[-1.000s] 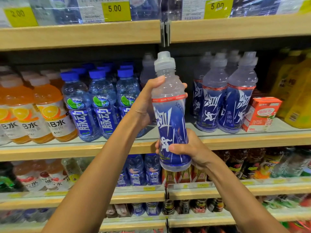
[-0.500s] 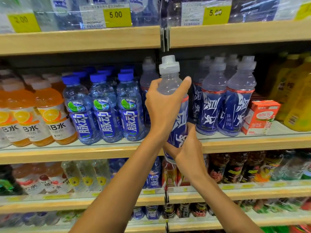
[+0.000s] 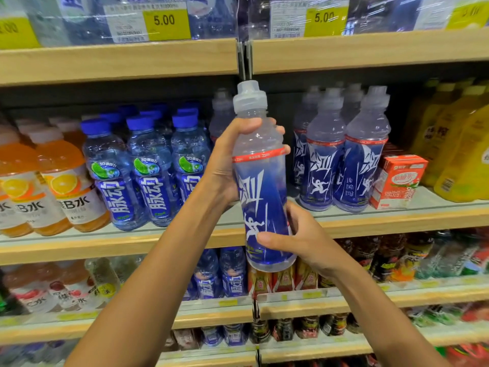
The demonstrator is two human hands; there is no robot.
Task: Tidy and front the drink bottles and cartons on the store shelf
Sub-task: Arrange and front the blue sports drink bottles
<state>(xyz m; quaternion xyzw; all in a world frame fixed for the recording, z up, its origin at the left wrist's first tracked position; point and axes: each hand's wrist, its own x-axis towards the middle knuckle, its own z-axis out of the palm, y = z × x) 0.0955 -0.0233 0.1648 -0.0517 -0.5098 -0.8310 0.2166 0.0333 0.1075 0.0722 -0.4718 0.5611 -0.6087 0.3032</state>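
The left hand [image 3: 225, 165] is wrapped round the upper part of a blue sports bottle [image 3: 260, 189]. Its thumb lies across the clear shoulder just under the cap, and its fingertips [image 3: 282, 131] show round the far side. The right hand [image 3: 307, 239] grips the lower part of the same bottle, thumb laid across the front of the label and fingers curled behind. Both hands are closed firmly on it.

The bottle is held in the air in front of the middle shelf [image 3: 105, 246], close to upright, with its base hanging below the shelf's wooden lip. Its blue label with the white running figure faces the camera, and its grey cap [image 3: 250, 98] reaches up to the underside of the shelf above.

Just to the right, on the middle shelf, stands a group of matching sports bottles [image 3: 344, 160], fronted at the edge. A red carton [image 3: 398, 180] stands beside them, then yellow bottles [image 3: 460, 154] at the far right. To the left of the held bottle are blue-capped water bottles [image 3: 153, 173], and beyond them orange drink bottles [image 3: 64, 186]. Yellow price tags [image 3: 166, 21] reading 5.00 hang on the top shelf. The lower shelves hold more drinks, blurred.
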